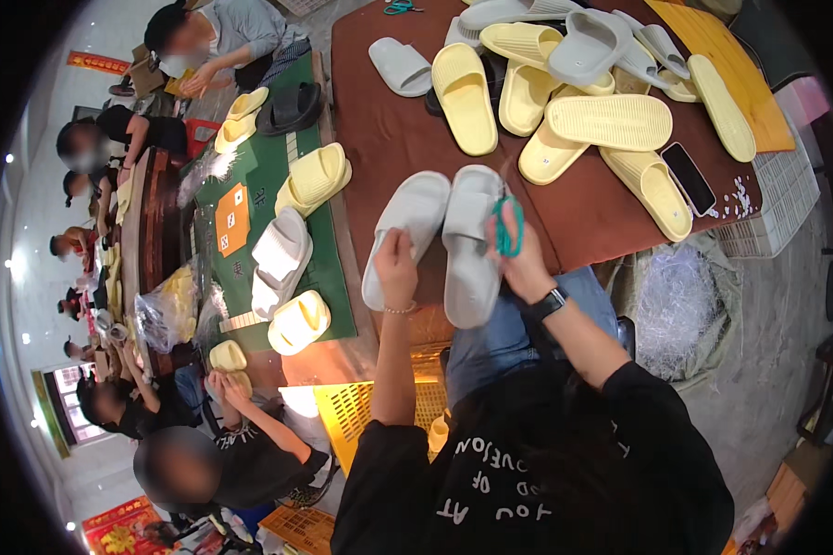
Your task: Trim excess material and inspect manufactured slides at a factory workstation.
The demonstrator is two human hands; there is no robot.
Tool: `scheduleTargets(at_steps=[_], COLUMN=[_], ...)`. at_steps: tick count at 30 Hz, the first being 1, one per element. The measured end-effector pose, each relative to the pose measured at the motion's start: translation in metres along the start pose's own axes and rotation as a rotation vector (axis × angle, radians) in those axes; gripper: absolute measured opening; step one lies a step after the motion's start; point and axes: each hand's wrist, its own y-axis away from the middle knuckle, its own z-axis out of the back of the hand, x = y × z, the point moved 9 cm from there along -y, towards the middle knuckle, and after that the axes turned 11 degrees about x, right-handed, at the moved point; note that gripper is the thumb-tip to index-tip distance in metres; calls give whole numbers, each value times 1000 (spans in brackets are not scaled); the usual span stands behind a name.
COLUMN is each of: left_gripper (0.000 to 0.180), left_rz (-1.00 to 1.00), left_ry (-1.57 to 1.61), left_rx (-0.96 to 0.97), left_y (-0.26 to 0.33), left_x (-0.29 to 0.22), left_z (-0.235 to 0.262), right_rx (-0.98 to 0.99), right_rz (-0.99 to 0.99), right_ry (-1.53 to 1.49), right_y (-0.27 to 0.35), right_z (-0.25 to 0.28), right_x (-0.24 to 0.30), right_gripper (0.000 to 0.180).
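Note:
Two light grey slippers lie side by side in front of me at the edge of the brown-covered table. My left hand (pixel 396 268) is closed at the left slipper (pixel 416 205), its fingertips down at the footbed behind the strap. In my right hand (pixel 528 268) is a pair of teal-handled scissors (pixel 508 227), the blades pointing up past the strap of the right slipper (pixel 473 277). That hand also rests against this slipper's right side. Exactly what the left fingertips pinch is hidden.
Yellow slippers (pixel 609 122) and grey ones pile up on the brown table cover (pixel 370 120), beside a phone (pixel 689 178). A sack of clear scraps (pixel 676 314) stands right, a yellow crate (pixel 342 421) left. Co-workers sit along the green-topped table (pixel 338 277).

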Motion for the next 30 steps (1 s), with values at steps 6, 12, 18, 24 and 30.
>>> scheduleTargets(at_steps=[6,12,18,24,30], left_gripper=[20,22,17,14,11], left_rz=[24,46,95,450,196], left_ry=[20,761,114,523,1057], left_rx=[1,-523,-534,414,289], left_y=[32,-4,28,145,144], left_x=[2,91,23,-25,-75], left_z=[0,90,130,-33,-101], right_rx=[-74,7,273,563,782], right_rz=[185,588,523,327,-496], right_ry=[541,1240,1196,1188,560], right_y=[-24,29,47,78,166], right_z=[60,-16,-61,-57,-26], right_x=[91,59,16,-1,-52], right_gripper=[40,52,55,69,24])
